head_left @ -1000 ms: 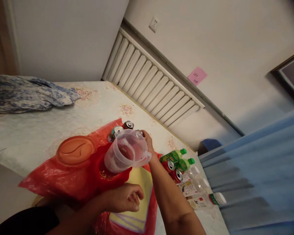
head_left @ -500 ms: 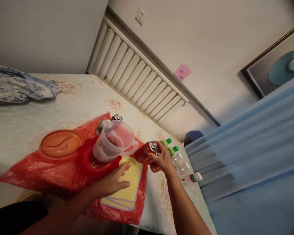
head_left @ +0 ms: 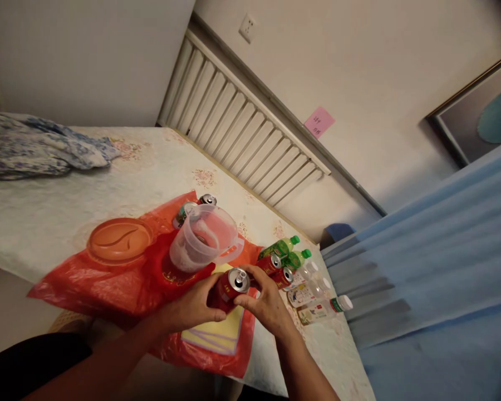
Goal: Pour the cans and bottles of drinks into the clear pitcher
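A red drink can (head_left: 226, 293), its silver top tilted toward me, is between my two hands above the yellow cloth (head_left: 219, 331). My left hand (head_left: 195, 307) is closed around the can's left side, with the thumb in front. On the other side my right hand (head_left: 268, 303) grips the can near its top, fingers behind and thumb in front. Just beyond stands a clear plastic jug (head_left: 194, 245) with some dark, foamy liquid inside and its handle toward the right. Beneath the jug and cloth spreads a red plastic bag (head_left: 87, 278).
An orange lid (head_left: 119, 240) lies on the bag. More cans stand behind the jug, and red cans (head_left: 284, 277) to the right. Green-capped bottles (head_left: 297, 260) and white-capped bottles (head_left: 317, 313) lie nearby. A bunched floral cloth (head_left: 45, 147) is far left on the table.
My right hand has brought the red can leftward from beside the other red cans to above the yellow cloth. My left hand, open before, has closed on it too.
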The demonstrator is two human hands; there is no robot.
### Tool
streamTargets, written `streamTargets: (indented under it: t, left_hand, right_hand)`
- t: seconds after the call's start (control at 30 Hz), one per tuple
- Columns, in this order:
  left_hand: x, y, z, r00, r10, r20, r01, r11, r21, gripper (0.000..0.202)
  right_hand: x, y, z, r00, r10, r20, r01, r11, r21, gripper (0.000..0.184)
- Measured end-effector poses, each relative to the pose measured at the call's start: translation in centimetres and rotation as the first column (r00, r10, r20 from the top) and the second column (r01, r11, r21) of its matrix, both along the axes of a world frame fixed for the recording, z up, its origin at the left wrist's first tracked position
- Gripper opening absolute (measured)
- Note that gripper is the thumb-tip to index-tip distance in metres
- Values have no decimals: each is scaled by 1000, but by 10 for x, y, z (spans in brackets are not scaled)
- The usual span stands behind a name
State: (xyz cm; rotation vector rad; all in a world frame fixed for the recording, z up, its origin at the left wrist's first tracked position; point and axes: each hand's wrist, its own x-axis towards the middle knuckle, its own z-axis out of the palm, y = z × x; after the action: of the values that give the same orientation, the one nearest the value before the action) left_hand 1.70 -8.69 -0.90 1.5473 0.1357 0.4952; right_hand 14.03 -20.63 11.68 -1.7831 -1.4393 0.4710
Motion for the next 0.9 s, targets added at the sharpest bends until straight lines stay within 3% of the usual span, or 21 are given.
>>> streamTargets:
  t: [0.13, 0.33, 0.47, 0.67, 0.9]
  left_hand:
    - [-7, 5, 6, 999, 41, 24, -43, 997, 59, 78]
    - [-16, 8, 18, 1000, 30, -3, -29, 995, 100, 72]
    - [-16, 5, 16, 997, 63, 32, -66, 992, 105, 71]
    - [-10, 3, 0, 996, 69, 47, -71, 997, 41, 83]
    - [-17, 9, 1, 995, 93, -28, -88, 986, 145, 73]
  right_hand:
    - [0, 6, 3, 992, 28, -121, -24, 999, 29, 37]
    - [-3, 12, -7, 988, -72, -134, 87, 991, 103, 12]
    - [-7, 14, -13, 979, -125, -161, 143, 984, 104, 14]
    - [-13, 17, -18, 967, -176, -183, 197, 975, 105, 19]
    - [-15, 20, -17, 939, -147, -311, 166, 985, 37, 22]
